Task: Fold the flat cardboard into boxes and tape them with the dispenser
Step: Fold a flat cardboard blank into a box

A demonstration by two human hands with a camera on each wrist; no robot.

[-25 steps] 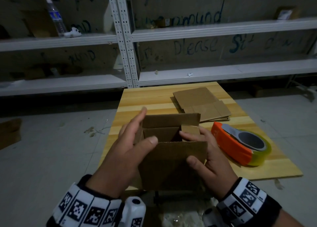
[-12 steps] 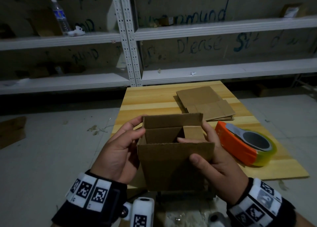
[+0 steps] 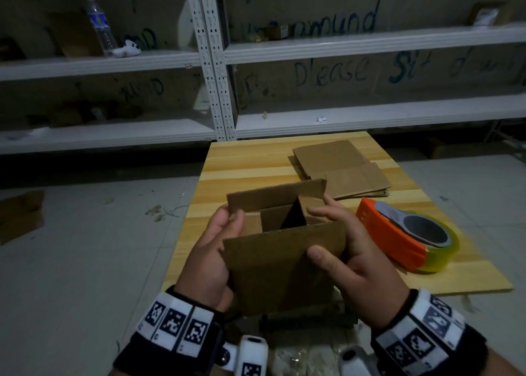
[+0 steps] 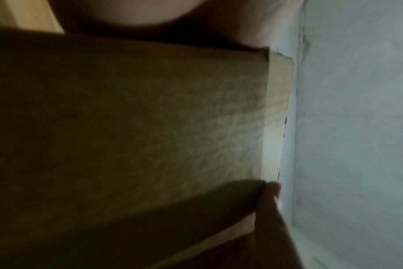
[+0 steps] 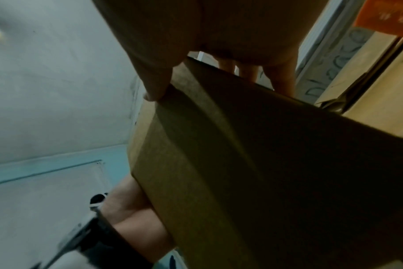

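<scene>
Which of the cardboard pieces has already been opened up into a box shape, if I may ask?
The box held between both hands; the other cardboard pieces lie flat on the table.

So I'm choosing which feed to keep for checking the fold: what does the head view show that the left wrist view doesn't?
Only the head view shows the box's open top with its flaps, the right hand gripping its right side, the orange tape dispenser, the stack of flat cardboard and the shelves.

Only the left wrist view shows, close up, a fingertip at the box's edge.

Both show the cardboard box, the left hand holding it, a strip of the wooden table and the pale floor.
</scene>
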